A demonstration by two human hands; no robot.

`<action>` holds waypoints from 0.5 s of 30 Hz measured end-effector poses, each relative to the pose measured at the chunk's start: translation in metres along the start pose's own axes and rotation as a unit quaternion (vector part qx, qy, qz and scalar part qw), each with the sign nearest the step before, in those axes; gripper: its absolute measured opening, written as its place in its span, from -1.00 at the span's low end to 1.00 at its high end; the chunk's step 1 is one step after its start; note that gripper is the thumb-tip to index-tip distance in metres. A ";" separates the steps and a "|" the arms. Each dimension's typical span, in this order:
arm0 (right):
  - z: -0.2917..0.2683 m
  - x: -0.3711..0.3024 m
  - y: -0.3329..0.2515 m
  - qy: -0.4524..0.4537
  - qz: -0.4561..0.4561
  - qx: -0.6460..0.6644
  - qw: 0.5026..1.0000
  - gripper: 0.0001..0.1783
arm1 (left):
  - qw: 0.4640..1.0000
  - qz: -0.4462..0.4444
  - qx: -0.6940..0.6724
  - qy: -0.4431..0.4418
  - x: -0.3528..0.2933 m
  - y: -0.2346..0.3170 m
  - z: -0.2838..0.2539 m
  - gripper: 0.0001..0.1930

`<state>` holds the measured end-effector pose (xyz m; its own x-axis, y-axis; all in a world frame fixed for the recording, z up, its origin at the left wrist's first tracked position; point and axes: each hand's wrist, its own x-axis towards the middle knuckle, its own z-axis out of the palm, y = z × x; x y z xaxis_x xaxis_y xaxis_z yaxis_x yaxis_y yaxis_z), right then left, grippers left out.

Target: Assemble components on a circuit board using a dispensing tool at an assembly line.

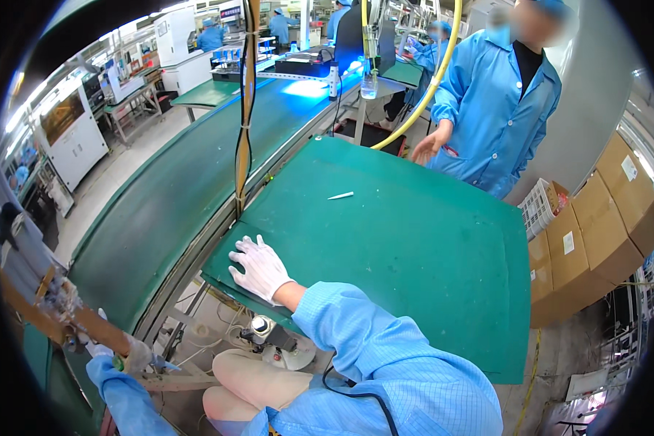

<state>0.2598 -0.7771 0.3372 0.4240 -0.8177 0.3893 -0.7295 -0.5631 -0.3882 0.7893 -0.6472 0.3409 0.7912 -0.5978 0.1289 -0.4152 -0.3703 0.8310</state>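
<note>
My right hand [260,269], in a white glove, lies palm down with fingers spread on the near left corner of a green-topped table [414,269]. Nothing shows in its grasp. Far to the left, my left hand [99,347], also gloved in white, is by a brown bar [102,327] wrapped in clear film. That bar partly covers its fingers, so its grip does not show clearly. A slim white pointed object [340,195] rests on the table, beyond my right hand.
A long green conveyor belt [174,189] runs along the table's left side, beside an upright post [245,109] with cables. Across the table stands a person in a blue coat [487,109]. Cardboard boxes [588,232] are stacked at right. A yellow hose [432,83] hangs beyond the table.
</note>
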 end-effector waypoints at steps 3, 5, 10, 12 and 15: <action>-0.001 0.001 0.008 0.004 -0.003 0.005 1.000 -0.60 | 0.839 -0.095 -0.528 0.093 -0.094 0.118 0.017 -0.46; -0.004 0.004 0.006 0.010 -0.007 0.007 1.000 -0.60 | 0.720 -0.118 -0.672 0.124 -0.059 0.055 0.009 -0.46; -0.018 0.012 -0.008 -0.023 -0.012 0.031 0.999 -0.58 | 0.900 0.301 -0.277 -0.149 0.103 -0.152 -0.060 -0.44; -0.014 0.007 -0.001 -0.016 -0.004 0.015 1.000 -0.59 | 0.899 0.302 -0.277 -0.155 0.108 -0.159 -0.036 -0.44; -0.014 0.007 -0.001 -0.016 -0.001 0.017 1.000 -0.60 | 0.902 0.308 -0.263 -0.150 0.107 -0.166 -0.032 -0.43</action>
<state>0.2557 -0.7809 0.3519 0.4427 -0.8194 0.3642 -0.7105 -0.5683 -0.4150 0.9573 -0.6266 0.2342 0.2936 -0.7700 0.5665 -0.4012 0.4386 0.8041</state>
